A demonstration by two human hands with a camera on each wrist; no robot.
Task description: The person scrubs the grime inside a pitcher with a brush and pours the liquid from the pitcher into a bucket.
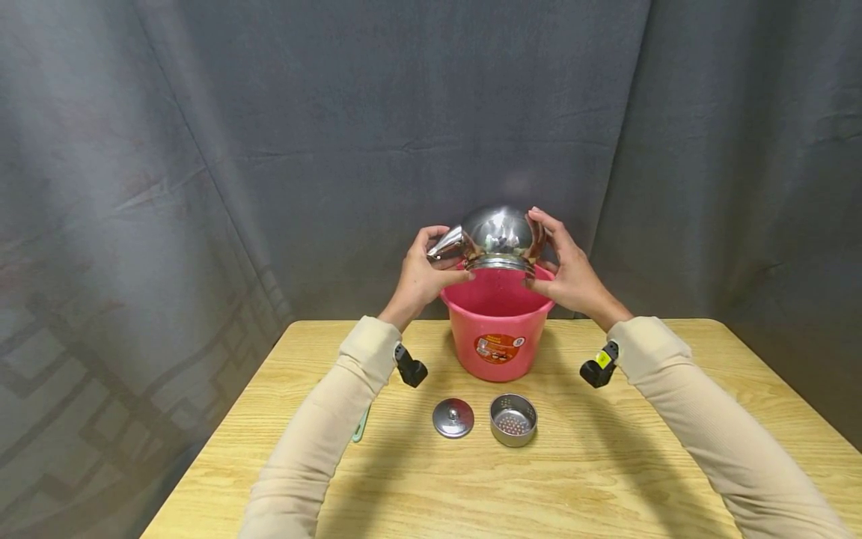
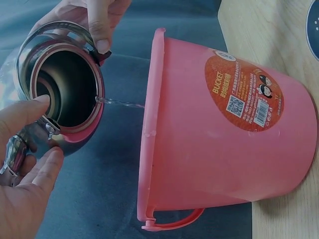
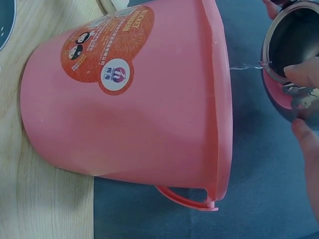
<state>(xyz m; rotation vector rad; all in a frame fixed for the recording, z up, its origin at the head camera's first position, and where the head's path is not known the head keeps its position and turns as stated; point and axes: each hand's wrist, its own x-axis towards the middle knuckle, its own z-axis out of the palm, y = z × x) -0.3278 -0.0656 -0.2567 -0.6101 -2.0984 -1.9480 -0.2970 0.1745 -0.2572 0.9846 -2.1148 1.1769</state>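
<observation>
A shiny stainless steel teapot (image 1: 500,230) is tipped over a pink plastic bucket (image 1: 465,333), its round mouth facing down toward me. My left hand (image 1: 419,278) grips it around the spout side, thumb near the mouth's rim. On the other side my right hand (image 1: 574,271) holds it, thumb at the rim and fingers spread up the body. From the rim a thin stream of water (image 2: 122,103) runs into the bucket in the left wrist view. The bucket stands upright, with an orange label (image 2: 244,92) on its wall.
On the wooden table (image 1: 417,479), in front of the bucket, lie a round metal lid (image 1: 453,427) with a knob and a perforated metal strainer cup (image 1: 513,435). A pale green handle (image 1: 361,427) shows beside my left forearm. Grey curtain (image 1: 377,112) hangs behind the table.
</observation>
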